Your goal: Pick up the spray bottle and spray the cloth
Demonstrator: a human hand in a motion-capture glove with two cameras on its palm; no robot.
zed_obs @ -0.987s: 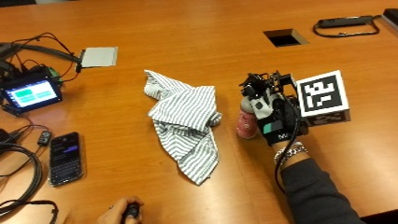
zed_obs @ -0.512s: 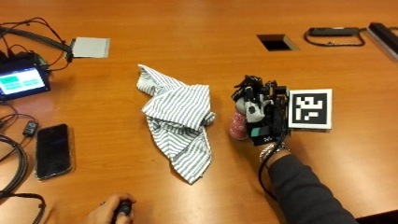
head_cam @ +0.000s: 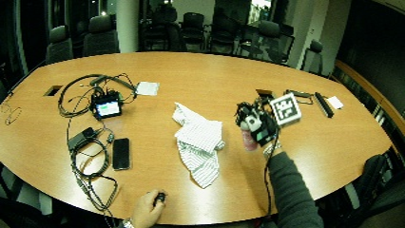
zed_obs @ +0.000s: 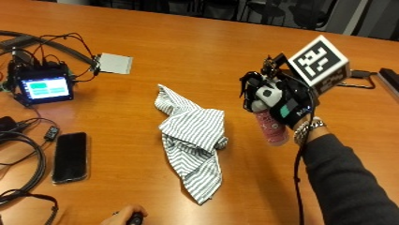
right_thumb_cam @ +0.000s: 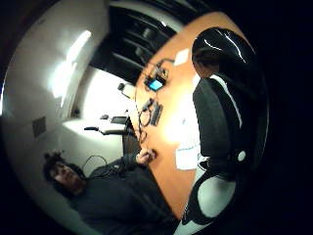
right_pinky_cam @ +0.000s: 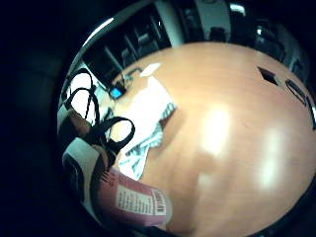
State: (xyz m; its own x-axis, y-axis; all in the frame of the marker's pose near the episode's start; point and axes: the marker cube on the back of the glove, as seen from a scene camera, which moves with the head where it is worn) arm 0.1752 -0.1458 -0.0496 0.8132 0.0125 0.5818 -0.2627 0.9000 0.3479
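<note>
Pink plastic spray bottle point(zed_obs: 270, 126) with a white trigger head is off the table, gripped in the black-gloved right hand point(zed_obs: 285, 104), fingers curled round its neck and head, body hanging below the hand above the orange-brown wooden table point(zed_obs: 187, 51). Contents of the bottle cannot be told; a white printed label with a barcode shows on its pink body in the little-finger palm view point(right_pinky_cam: 136, 200). Nozzle end faces towards the crumpled grey-and-white striped cloth point(zed_obs: 193, 140), which lies flat on the table just left of the bottle, apart from it, nothing between the two. Thumb-side palm view is mostly filled by the glossy black and white of the sprayer head point(right_thumb_cam: 222, 112). Bare left hand point(zed_obs: 128, 216) rests at the near table edge, holding a small dark object, well apart from bottle and cloth. Further left of the cloth: black smartphone point(zed_obs: 70, 157) lying flat, small black monitor with a lit teal screen point(zed_obs: 45, 88) amid black cables point(zed_obs: 18, 154), and a small grey square pad point(zed_obs: 114, 63) beyond. Black office chairs point(head_cam: 190, 26) line the far side.
</note>
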